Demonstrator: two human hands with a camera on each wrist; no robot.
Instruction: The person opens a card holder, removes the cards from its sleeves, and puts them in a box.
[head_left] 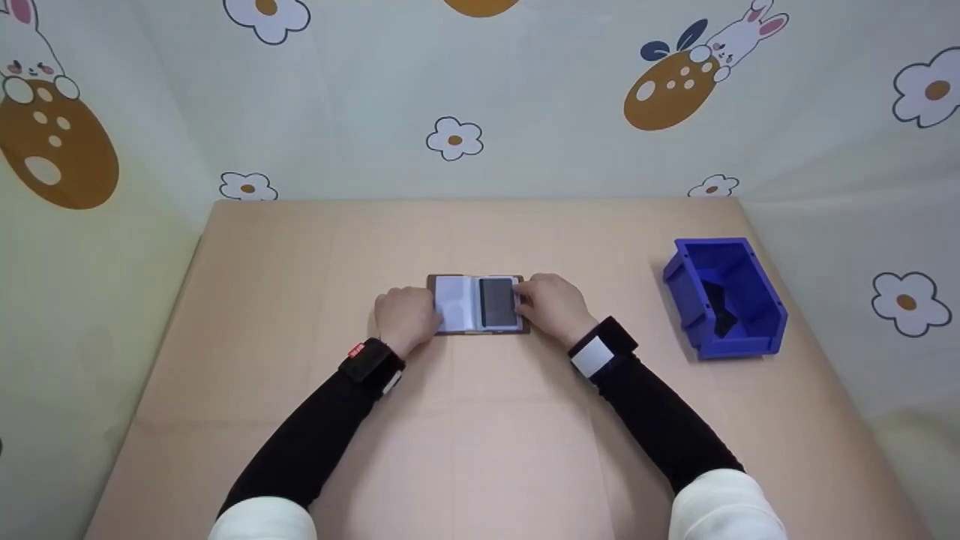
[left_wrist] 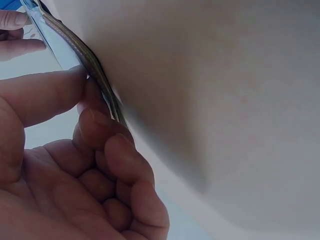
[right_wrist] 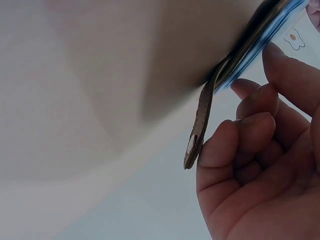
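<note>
A brown card holder [head_left: 471, 304] lies spread open at the middle of the table, with pale plastic sleeves inside. A dark card [head_left: 496, 303] shows on its right-hand side. My left hand [head_left: 407, 319] pinches the left edge; in the left wrist view the thumb [left_wrist: 47, 95] presses on the sleeve side and curled fingers sit at the cover. At the opposite edge, my right hand [head_left: 556, 306] has its thumb and fingertips on the sleeves. The right wrist view shows a stitched strap [right_wrist: 202, 117] with a snap hanging from the cover beside my fingers.
On the table's right side stands a blue plastic bin [head_left: 742, 341] with a black item [head_left: 718, 309] inside. Patterned cloth [head_left: 360, 97] encloses the back and both sides of the beige table [head_left: 300, 255].
</note>
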